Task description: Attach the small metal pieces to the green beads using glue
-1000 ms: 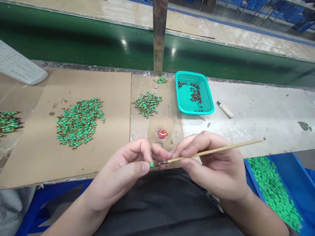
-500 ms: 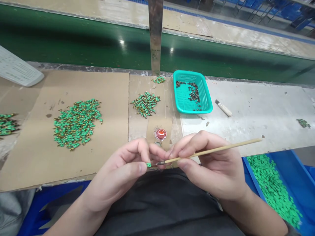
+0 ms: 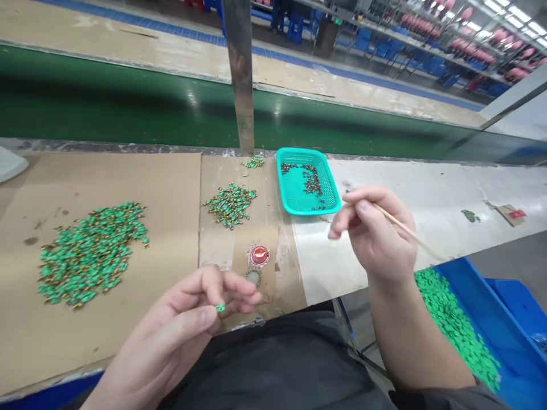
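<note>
Green piece (image 3: 220, 308), tiny, near the desk's front edge, pinched between thumb and index finger of the left hand (image 3: 183, 324). Fingers closed at the tips there, with the others loosely curled and spread out toward the right. Above the dark clothing on the right, brush (image 3: 399, 223) in the right hand (image 3: 384, 239), gripped between thumb and index finger. Fingers closed on the thin wooden handle, the rest bent toward the left. Slopes down to the right, with the far end blurred; bristle end too unclear to tell. Well apart from the green piece.

Between the hands and farther back on the desk (image 3: 427, 185), red blob (image 3: 259, 255), round and glossy, with a pale round spot (image 3: 253, 278) just in front. Behind and to the right, turquoise basket (image 3: 281, 191) with small dark parts (image 3: 313, 181) scattered inside. To the left of the basket, middle pile (image 3: 231, 205) of green and gold-brown pieces, plus small cluster (image 3: 253, 163) near the foot of the metal post (image 3: 243, 102). Farther left, large pile (image 3: 94, 250) of similar pieces on brown cardboard (image 3: 171, 188). At the far right of the desk, another little cluster (image 3: 470, 216). Below the desk on the right, blue bin (image 3: 482, 285) with many bright green bits (image 3: 453, 324).
</note>
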